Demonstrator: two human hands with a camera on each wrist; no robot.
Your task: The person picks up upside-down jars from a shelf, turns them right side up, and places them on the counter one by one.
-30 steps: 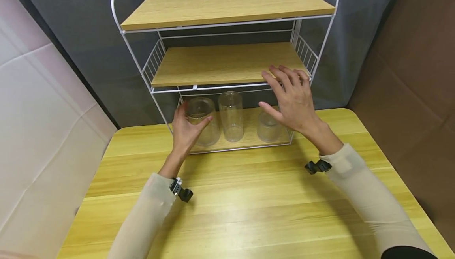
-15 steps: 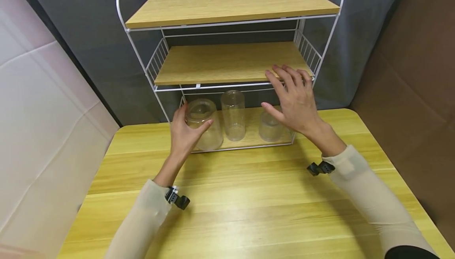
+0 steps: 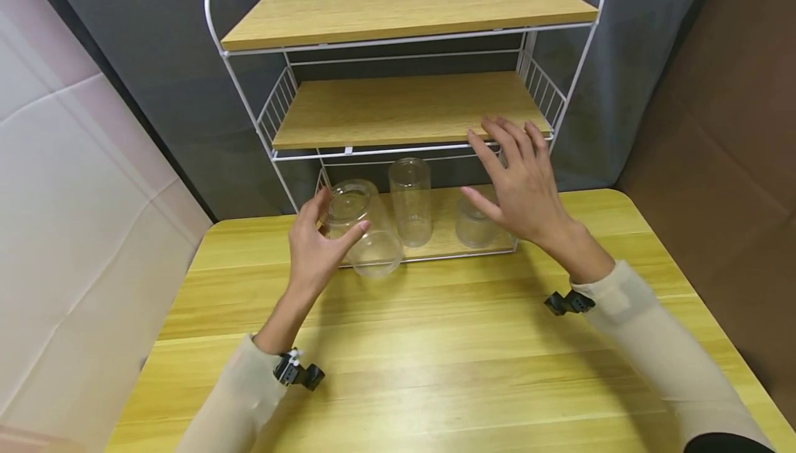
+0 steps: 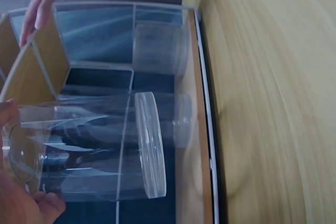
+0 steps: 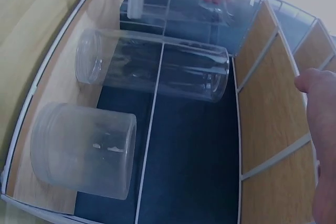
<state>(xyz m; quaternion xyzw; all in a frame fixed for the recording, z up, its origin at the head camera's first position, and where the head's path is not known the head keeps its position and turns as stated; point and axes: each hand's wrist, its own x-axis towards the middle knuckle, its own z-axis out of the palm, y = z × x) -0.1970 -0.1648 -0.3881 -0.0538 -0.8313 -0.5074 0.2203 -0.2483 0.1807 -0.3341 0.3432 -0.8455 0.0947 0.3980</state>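
In the head view my left hand (image 3: 314, 249) grips a wide clear jar (image 3: 378, 240) near its upper end, thumb on the near side. The jar tilts, its lower end out past the front edge of the bottom shelf (image 3: 444, 240). A thick ribbed rim (image 4: 150, 145) at that end stands apart from the shelf board in the left wrist view. My right hand (image 3: 528, 194) rests at the front edge of the middle shelf (image 3: 404, 108), fingers spread and nearly straight, holding nothing. A tall, narrow clear jar (image 3: 412, 206) and a short clear jar (image 3: 474, 226) stand on the bottom shelf.
The white wire rack (image 3: 249, 111) has three wooden shelves and stands at the back of the wooden table (image 3: 398, 356). Wire side rails and front bars border the shelves. A dark cloth (image 3: 155, 94) hangs behind, with a brown panel (image 3: 715, 128) on the right.
My left hand has drawn the wide jar forward and toward me, tilting it out over the shelf's front edge. The right hand stays at the middle shelf. The other jars have not moved.
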